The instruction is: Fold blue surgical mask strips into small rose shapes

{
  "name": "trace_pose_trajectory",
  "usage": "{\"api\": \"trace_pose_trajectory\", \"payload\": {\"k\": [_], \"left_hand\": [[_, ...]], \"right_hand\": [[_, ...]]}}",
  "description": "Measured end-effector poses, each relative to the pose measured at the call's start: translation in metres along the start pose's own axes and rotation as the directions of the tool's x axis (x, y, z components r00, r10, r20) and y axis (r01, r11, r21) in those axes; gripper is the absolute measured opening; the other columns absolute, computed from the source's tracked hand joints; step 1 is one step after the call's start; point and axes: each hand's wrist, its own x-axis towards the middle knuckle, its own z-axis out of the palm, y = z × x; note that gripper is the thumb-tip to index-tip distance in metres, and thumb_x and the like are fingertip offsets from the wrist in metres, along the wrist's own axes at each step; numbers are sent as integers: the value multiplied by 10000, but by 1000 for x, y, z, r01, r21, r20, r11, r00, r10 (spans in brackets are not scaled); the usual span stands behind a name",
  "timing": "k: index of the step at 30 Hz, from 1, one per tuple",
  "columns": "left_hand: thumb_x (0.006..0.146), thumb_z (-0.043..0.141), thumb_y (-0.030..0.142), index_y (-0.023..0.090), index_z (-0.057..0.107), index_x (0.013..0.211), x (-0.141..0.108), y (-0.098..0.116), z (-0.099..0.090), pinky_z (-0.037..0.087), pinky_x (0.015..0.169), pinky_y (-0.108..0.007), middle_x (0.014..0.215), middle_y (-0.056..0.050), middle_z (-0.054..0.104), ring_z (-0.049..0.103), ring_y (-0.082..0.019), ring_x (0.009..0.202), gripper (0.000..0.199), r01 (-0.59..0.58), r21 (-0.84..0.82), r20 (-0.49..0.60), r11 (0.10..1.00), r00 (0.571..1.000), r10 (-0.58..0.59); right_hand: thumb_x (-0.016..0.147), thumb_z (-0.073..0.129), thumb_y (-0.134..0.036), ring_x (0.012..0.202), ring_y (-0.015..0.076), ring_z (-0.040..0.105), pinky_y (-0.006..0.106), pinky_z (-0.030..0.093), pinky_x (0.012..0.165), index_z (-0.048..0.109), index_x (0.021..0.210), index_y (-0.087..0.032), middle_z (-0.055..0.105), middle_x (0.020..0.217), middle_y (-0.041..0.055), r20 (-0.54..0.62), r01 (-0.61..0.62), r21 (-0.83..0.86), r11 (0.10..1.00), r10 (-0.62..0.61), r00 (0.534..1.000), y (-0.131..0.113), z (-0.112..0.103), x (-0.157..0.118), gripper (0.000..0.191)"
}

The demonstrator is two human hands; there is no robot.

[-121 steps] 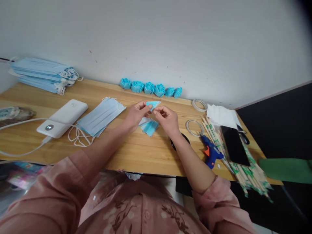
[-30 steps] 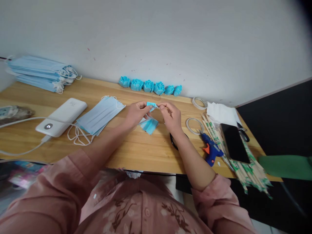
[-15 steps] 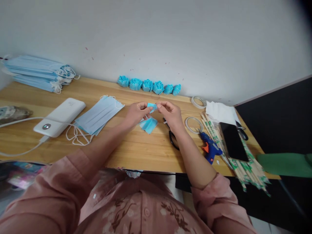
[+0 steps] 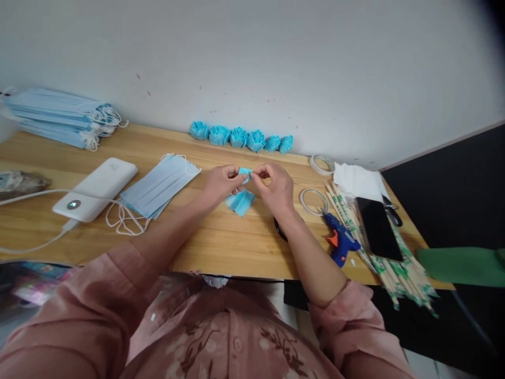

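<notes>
- Wooden table (image 4: 232, 252): the working surface, its far edge along the wall; both forearms cross the near edge and converge toward the middle.
- Row of blue flowers (image 4: 238, 137): lined up at the wall, directly beyond the hands and apart from them.
- Right hand (image 4: 275, 187): thumb and fingertips drawn together at the right-hand end of the held piece, apparently pinching its edge; the exact contact is too small to resolve. A black loop (image 4: 278, 229) shows partly from under the forearm.
- Left hand (image 4: 219, 185): thumb and fingers closed on the left part of the same piece, pinching it from the side.
- Pleated blue scrap (image 4: 241, 202): on the tabletop just below the fingertips, nearer the left hand, its upper edge partly covered.
- Small blue piece (image 4: 244, 172): held above the table between the two hands, to the right of the left hand and to the left of the right hand. Neither hand is clearly nearer, since both reach it; the left appears to cover more of it. The visible part is compact, and its long axis cannot be told. The governing relation is this side-to-side line between opposed fingertips.
</notes>
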Motion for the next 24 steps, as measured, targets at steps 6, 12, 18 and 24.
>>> {"api": "trace_pose_trajectory", "payload": {"k": [6, 12, 18, 24], "left_hand": [[791, 658, 315, 180, 589, 668, 0, 3, 0, 430, 523, -234, 603, -5, 623, 540, -101, 518, 195, 32, -22, -13, 999, 999, -32], [793, 665, 346, 181, 604, 687, 1, 1, -1, 427, 531, -235, 609, -10, 645, 552, -106, 525, 206, 26, -20, -9, 999, 1000, -26], [788, 665, 308, 183, 581, 668, -1, 8, -1, 445, 544, -232, 592, 1, 632, 562, -102, 520, 193, 49, -46, -16, 998, 999, -50], [784, 679, 330, 177, 597, 686, 0, 3, -1, 440, 535, -222, 596, 3, 635, 556, -94, 516, 199, 37, -53, -9, 998, 999, -38]], "right_hand": [[955, 532, -345, 828, 212, 641, 378, 475, 816, 652, 781, -248, 721, 838, 38, 50, 50, 68, 996, -53, 997, -5, -4, -1, 232], [937, 556, -390, 816, 185, 650, 338, 500, 773, 680, 805, -239, 721, 853, 20, 133, -98, 245, 964, 67, 989, -2, -6, 1, 236], [844, 650, -340, 780, 155, 632, 305, 502, 732, 691, 827, -235, 727, 883, 2, 173, -185, 332, 925, 133, 976, 1, -3, 2, 114], [796, 682, -365, 737, 142, 619, 292, 495, 697, 653, 801, -220, 717, 821, -4, 199, -257, 381, 888, 192, 961, 0, -1, 4, 148]]}}
